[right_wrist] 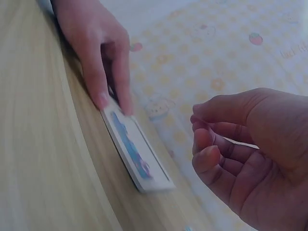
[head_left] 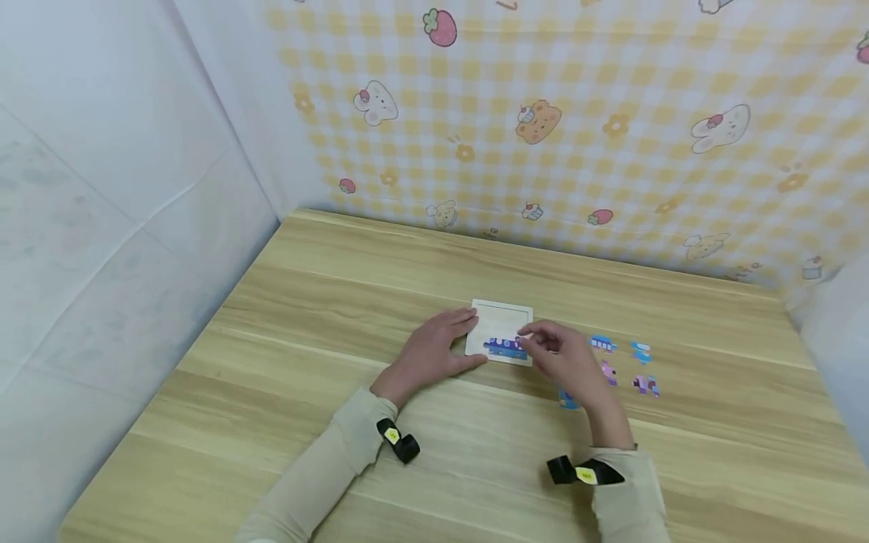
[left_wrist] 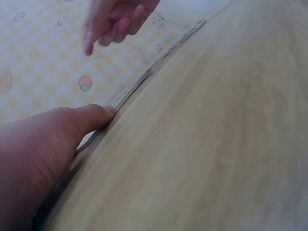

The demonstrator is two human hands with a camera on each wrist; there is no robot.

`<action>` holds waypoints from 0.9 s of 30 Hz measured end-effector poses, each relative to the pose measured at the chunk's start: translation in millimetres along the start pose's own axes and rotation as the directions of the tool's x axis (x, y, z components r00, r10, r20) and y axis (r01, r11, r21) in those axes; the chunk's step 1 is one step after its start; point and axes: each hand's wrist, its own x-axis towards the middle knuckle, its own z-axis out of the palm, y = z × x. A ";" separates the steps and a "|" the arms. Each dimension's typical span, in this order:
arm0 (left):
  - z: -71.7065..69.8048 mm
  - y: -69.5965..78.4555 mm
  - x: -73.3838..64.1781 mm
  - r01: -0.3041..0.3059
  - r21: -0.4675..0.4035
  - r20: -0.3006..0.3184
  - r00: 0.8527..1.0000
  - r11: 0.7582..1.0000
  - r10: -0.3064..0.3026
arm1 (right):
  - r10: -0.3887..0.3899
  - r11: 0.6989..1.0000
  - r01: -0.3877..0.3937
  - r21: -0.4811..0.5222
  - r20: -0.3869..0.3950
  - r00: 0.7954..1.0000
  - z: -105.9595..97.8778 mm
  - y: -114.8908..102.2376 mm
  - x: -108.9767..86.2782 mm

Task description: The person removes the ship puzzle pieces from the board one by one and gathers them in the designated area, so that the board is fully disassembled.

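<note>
A small white puzzle tray (head_left: pixel 498 305) lies on the wooden table. Joined blue and purple puzzle pieces (head_left: pixel 505 348) fill part of its near side, towards the right. My left hand (head_left: pixel 431 348) rests at the tray's left end. Its thumb touches the near left corner and its fingers lie by the far left corner, all fairly straight. Over the tray's right edge hovers my right hand (head_left: pixel 560 354). In the right wrist view this hand (right_wrist: pixel 255 149) is raised apart from the tray, thumb close to the index finger, other fingers loosely curled. No piece shows between its fingertips.
Loose puzzle pieces lie right of the tray: a blue one with windows (head_left: pixel 602 344), a light blue one (head_left: pixel 641 352), a pink one (head_left: pixel 608 372) and a purple one (head_left: pixel 646 385). Another blue piece (head_left: pixel 568 400) is partly hidden by the right hand. A checked cloth (head_left: pixel 611 173) hangs behind.
</note>
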 end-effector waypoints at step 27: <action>2.9 -1.0 4.1 0.015 -0.014 -0.008 1.000 1.000 -0.015 | 0.071 0.971 -0.048 -0.234 0.091 0.993 32.0 4.7 35.6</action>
